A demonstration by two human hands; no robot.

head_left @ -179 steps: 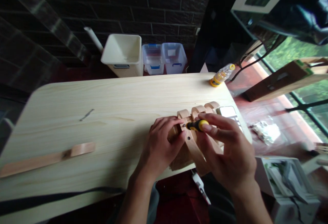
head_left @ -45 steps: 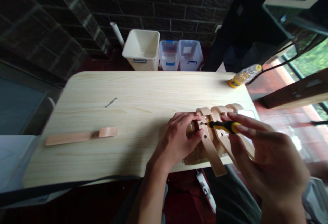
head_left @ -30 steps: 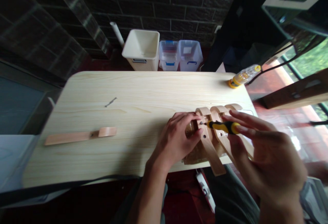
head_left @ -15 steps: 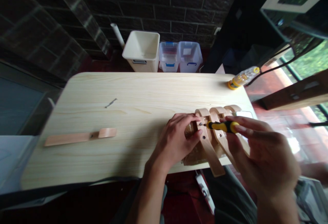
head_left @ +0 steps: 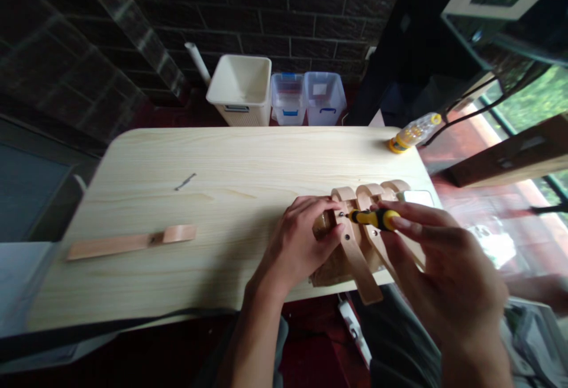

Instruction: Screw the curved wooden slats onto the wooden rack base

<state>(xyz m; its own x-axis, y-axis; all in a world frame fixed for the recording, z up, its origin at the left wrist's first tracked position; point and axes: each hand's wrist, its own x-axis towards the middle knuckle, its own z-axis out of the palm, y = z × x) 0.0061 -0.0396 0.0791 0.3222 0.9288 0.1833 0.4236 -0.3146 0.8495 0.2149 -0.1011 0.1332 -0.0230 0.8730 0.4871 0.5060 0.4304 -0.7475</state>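
My left hand (head_left: 299, 240) grips a wooden assembly (head_left: 350, 264) of curved, looped strips at the table's near edge. My right hand (head_left: 444, 264) pinches a yellow-and-black screwdriver (head_left: 373, 219) between its fingertips. The screwdriver's tip meets a small hole near the top of a flat wooden strip (head_left: 357, 264), close to my left fingers. A second hole shows lower on that strip. Both hands hide much of the assembly's near and middle parts.
A loose wooden strip (head_left: 131, 245) and a small metal piece (head_left: 185, 181) lie on the pale wooden table (head_left: 133, 199). Behind the assembly are a phone-like device (head_left: 416, 197) and a plastic bottle (head_left: 412, 132). A white bin (head_left: 238, 89) and clear boxes (head_left: 287, 98) stand beyond the table.
The camera view has shifted slightly, so the table appears lower and further left. My hands stay on the assembly, with the screwdriver tip still at the strip's upper hole.
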